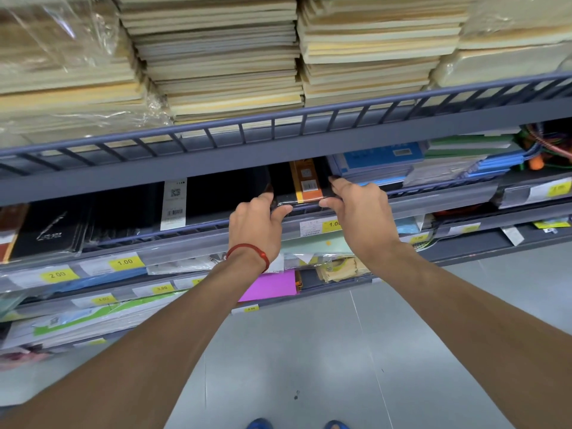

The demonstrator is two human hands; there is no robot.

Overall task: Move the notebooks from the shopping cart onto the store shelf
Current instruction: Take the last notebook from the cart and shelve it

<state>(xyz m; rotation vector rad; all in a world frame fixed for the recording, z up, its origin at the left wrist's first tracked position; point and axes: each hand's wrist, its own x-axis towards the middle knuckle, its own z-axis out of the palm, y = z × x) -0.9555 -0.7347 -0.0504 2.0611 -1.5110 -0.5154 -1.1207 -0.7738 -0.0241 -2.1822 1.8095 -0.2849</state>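
Black notebook [305, 184] gripped at both near corners, left hand [253, 224] and right hand [360, 212] fingers pinching its edges to slide it squarely onto the shelf [433, 201].

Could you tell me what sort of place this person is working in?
Most likely a stationery aisle in a shop: yellow price tags line the shelf rails, and stacked notebooks fill the shelf above. Both hands grip a black notebook.

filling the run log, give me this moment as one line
stage: shelving | left hand and right hand: gripping black notebook | location: shelf front edge | cart: out of view
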